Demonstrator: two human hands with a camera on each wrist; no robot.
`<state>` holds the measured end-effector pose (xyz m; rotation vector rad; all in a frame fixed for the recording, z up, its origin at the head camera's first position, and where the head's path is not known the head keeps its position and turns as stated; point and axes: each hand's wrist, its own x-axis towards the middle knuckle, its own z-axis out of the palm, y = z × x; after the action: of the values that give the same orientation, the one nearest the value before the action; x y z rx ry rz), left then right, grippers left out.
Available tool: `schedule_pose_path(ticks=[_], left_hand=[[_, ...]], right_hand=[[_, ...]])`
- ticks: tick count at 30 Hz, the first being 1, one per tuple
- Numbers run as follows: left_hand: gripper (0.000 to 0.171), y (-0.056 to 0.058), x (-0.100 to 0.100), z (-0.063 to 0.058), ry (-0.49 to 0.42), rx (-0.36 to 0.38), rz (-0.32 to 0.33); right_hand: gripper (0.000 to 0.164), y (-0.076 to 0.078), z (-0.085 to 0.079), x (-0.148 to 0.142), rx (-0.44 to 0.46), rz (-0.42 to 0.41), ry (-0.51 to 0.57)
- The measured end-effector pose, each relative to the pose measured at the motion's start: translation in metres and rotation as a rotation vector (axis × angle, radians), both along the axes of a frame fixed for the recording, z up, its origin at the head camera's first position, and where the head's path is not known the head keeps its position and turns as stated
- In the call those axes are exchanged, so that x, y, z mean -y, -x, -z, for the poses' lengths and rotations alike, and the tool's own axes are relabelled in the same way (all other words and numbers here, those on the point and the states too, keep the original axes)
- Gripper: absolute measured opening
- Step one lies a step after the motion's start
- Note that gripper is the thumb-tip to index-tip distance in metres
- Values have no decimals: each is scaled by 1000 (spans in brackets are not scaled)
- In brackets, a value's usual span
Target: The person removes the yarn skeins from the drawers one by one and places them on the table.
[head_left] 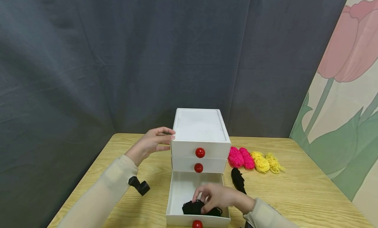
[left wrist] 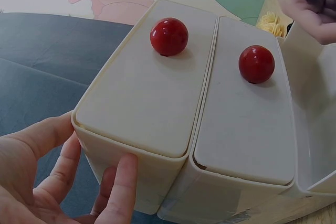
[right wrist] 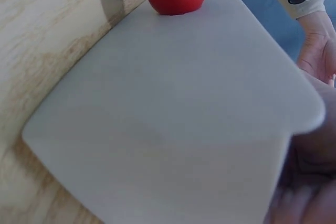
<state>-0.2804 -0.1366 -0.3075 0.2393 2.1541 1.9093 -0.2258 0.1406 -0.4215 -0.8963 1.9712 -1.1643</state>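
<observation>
A white drawer unit point(head_left: 200, 124) with red knobs stands on the table, its bottom drawer point(head_left: 178, 188) pulled out. My left hand point(head_left: 151, 143) touches the unit's upper left side with fairly straight fingers; the left wrist view shows this hand point(left wrist: 63, 174) against the side wall. Inside the bottom drawer lies a black yarn bundle point(head_left: 192, 208). My right hand point(head_left: 217, 196) reaches in from the right and pinches the bundle between thumb and fingers. In the right wrist view, the drawer front point(right wrist: 173, 87) hides the yarn and most of that hand.
Right of the unit lie two pink yarn balls point(head_left: 236, 157) and two yellow yarn bundles point(head_left: 261, 164). Another black yarn bundle point(head_left: 237, 179) lies beside the open drawer. A dark curtain point(head_left: 147, 57) hangs behind the wooden table point(head_left: 307, 192).
</observation>
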Motion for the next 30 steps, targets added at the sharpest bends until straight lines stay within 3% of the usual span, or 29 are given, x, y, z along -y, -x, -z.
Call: schedule_pose_path(ticks=[17, 30], left_hand=[[27, 0, 0, -1, 3, 4, -14], [28, 0, 0, -1, -1, 9, -2]], right_hand=[[36, 4, -6, -9, 57, 124, 196], [37, -4, -19, -29, -4, 279, 233]])
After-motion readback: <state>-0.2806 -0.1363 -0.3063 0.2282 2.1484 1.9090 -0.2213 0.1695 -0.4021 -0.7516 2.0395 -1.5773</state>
